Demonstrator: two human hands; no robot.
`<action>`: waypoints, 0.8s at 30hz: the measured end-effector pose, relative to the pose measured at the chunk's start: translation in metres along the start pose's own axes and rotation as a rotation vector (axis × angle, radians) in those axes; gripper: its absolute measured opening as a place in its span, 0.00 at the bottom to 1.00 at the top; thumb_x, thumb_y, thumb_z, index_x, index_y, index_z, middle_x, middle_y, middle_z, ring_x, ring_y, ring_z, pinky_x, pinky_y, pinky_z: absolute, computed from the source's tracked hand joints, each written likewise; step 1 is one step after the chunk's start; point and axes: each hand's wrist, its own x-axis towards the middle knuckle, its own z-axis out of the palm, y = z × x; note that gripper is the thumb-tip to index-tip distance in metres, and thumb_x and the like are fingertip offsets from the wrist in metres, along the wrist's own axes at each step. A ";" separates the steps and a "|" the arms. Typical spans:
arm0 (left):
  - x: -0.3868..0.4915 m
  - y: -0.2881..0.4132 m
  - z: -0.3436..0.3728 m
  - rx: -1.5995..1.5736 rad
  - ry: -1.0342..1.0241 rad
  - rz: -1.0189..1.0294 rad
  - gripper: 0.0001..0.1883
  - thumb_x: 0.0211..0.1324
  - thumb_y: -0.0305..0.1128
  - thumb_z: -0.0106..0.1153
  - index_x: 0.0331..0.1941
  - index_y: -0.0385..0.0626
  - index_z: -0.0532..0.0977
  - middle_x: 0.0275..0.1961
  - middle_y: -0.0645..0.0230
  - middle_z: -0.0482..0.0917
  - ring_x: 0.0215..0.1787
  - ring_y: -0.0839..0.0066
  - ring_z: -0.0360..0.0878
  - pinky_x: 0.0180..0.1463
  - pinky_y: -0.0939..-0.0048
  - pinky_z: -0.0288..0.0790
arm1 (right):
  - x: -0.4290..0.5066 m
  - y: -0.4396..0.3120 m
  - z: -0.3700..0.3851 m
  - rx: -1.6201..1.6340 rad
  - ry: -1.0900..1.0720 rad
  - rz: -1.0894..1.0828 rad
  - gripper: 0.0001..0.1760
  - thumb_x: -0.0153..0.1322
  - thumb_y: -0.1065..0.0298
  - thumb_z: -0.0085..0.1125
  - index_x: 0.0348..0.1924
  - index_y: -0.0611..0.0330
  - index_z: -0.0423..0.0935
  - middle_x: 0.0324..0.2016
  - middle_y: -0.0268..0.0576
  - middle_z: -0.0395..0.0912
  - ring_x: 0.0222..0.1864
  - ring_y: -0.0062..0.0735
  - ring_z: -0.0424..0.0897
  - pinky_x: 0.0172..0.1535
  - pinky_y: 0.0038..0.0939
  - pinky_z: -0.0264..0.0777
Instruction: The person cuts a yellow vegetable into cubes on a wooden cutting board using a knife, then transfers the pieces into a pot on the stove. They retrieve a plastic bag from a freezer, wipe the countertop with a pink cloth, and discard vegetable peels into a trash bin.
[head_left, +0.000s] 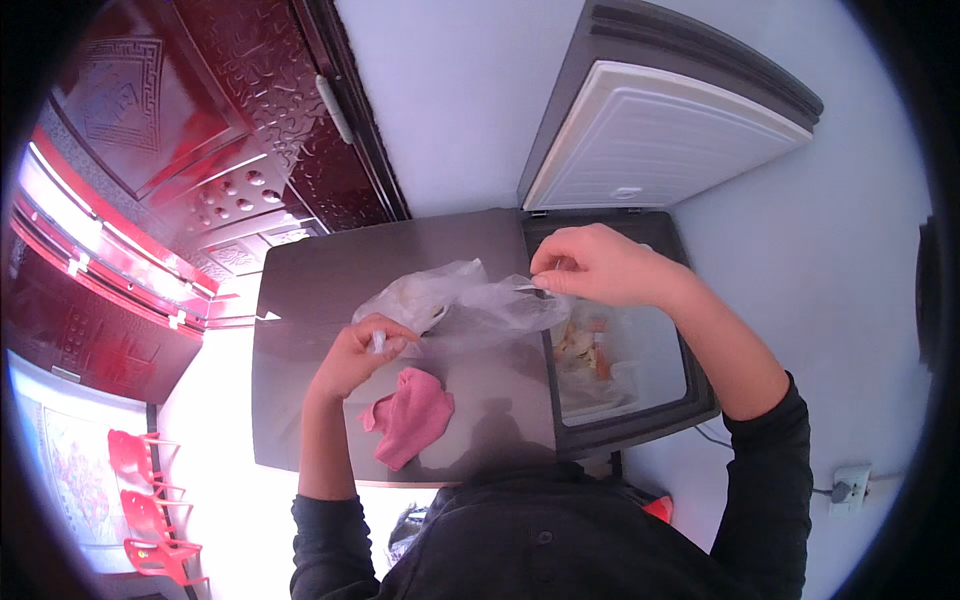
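Observation:
A clear plastic bag (480, 307) is stretched between my two hands above the grey top of a chest freezer (300, 300). My left hand (367, 352) grips a twisted part of the bag at its left side. The bag's right edge is pinched in my right hand (592, 266), over the freezer's opened compartment. Something pale, which I cannot make out, shows inside the bag's left part. Just below my left hand, a crumpled pink cloth (412, 420) lies on the freezer top.
The freezer's raised lid (667, 142) leans back near the wall. Bagged food (589, 352) lies inside the open compartment. A dark red embossed door (292, 90) stands at the upper left, with several red chairs (142, 514) at the lower left. A wall socket (850, 491) holds a plug at right.

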 end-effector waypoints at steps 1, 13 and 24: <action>-0.007 0.000 -0.001 0.047 -0.009 0.058 0.09 0.50 0.25 0.60 0.37 0.45 0.80 0.38 0.69 0.78 0.44 0.76 0.74 0.50 0.75 0.66 | 0.001 0.002 0.006 -0.004 0.033 0.017 0.18 0.64 0.61 0.59 0.43 0.63 0.75 0.37 0.44 0.76 0.38 0.33 0.77 0.42 0.29 0.70; -0.035 -0.016 0.003 0.274 0.526 0.016 0.17 0.46 0.24 0.61 0.44 0.42 0.75 0.48 0.60 0.75 0.52 0.63 0.72 0.54 0.67 0.66 | 0.027 0.034 0.066 -0.289 0.171 0.026 0.12 0.63 0.63 0.56 0.31 0.64 0.74 0.27 0.51 0.78 0.33 0.53 0.78 0.37 0.42 0.72; 0.010 0.010 0.013 -0.176 0.467 -0.067 0.09 0.60 0.27 0.50 0.42 0.40 0.76 0.38 0.67 0.79 0.36 0.80 0.76 0.40 0.77 0.73 | 0.018 0.032 0.062 0.703 0.292 -0.036 0.08 0.66 0.73 0.57 0.38 0.65 0.74 0.22 0.30 0.71 0.23 0.13 0.69 0.24 0.19 0.64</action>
